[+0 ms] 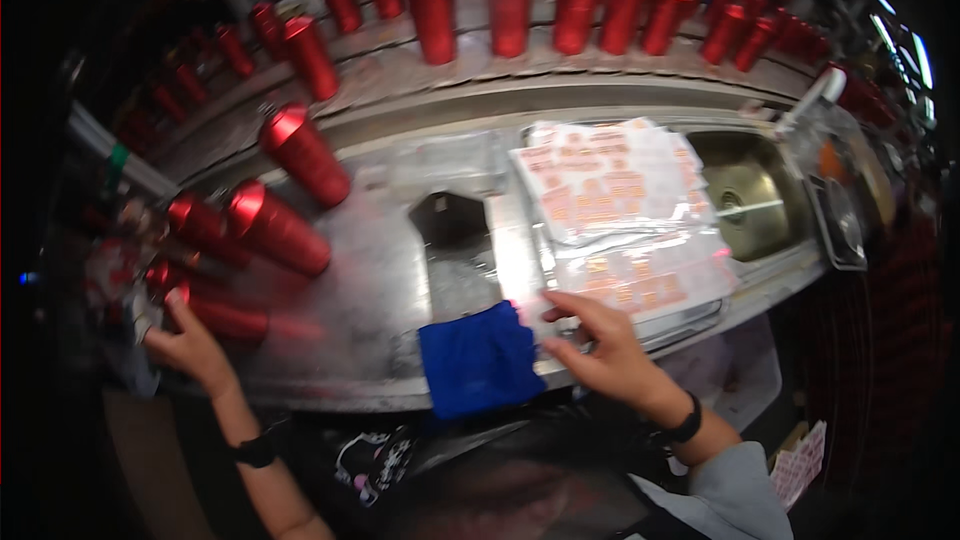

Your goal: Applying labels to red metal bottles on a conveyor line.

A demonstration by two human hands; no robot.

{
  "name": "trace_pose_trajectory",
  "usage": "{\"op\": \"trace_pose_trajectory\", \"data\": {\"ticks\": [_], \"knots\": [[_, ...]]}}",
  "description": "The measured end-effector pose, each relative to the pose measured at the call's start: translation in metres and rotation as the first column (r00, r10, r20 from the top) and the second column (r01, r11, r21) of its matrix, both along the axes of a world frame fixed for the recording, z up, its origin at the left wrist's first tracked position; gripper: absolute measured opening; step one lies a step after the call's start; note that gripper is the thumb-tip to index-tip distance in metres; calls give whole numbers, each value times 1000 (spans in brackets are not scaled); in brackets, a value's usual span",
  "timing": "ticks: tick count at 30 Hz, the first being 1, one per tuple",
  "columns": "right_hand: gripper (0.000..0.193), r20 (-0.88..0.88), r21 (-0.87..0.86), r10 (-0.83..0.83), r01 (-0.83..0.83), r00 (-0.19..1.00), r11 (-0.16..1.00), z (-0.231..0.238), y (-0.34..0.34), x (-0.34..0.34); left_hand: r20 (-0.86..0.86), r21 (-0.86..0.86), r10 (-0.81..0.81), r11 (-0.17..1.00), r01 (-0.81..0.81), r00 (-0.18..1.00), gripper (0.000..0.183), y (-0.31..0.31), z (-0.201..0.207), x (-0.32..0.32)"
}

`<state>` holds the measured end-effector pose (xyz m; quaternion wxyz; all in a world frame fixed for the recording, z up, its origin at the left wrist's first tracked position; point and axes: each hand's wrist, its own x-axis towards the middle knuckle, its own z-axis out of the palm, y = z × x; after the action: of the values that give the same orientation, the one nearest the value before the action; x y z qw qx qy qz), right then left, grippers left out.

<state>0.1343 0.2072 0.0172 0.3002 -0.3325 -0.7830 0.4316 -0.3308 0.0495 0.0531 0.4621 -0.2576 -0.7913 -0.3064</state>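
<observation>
My left hand (190, 348) is beside the nearest red metal bottle (222, 318) at the left end of the steel worktop. Its fingers are apart and one overlaps the bottle's side; whether it touches is unclear. Something whitish shows by the fingertips, too blurred to name. Two more red bottles (280, 230) stand just behind, and another red bottle (308, 158) farther back. My right hand (605, 350) hovers open, fingers spread, between a folded blue cloth (480, 358) and the printed sticker sheets (625, 275). The cloth lies over the worktop's front edge.
Several red bottles (510, 15) stand in a row on the slatted conveyor (400, 65) beyond the worktop. A dark opening (452, 225) sits mid-worktop. To the right are a metal sink (745, 190) and a clear rack or tray (845, 210). A translucent bin (745, 375) is below the edge.
</observation>
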Motion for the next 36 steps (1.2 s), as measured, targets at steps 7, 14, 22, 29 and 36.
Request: {"op": "trace_pose_trajectory", "data": {"ticks": [7, 14, 22, 29, 36], "knots": [[54, 46, -145, 36, -29, 998, 989, 18, 11, -20, 389, 155, -586, 802, 577, 711, 90, 77, 10, 58], [55, 80, -170, 13, 1, 997, 986, 18, -1, -17, 531, 56, -508, 819, 570, 678, 88, 102, 4, 42], [55, 27, -85, 61, -59, 998, 995, 16, -17, -18, 393, 262, -689, 718, 645, 609, 79, 92, -16, 36], [93, -31, -302, 195, -195, 980, 933, 17, -30, -40, 391, 886, -838, 230, 402, -380, 51, 48, 23, 125], [127, -333, -133, 434, -497, 837, 858, 1, -36, -51, -8, 940, -527, 285, -186, -850, 70, 62, -17, 181]]}}
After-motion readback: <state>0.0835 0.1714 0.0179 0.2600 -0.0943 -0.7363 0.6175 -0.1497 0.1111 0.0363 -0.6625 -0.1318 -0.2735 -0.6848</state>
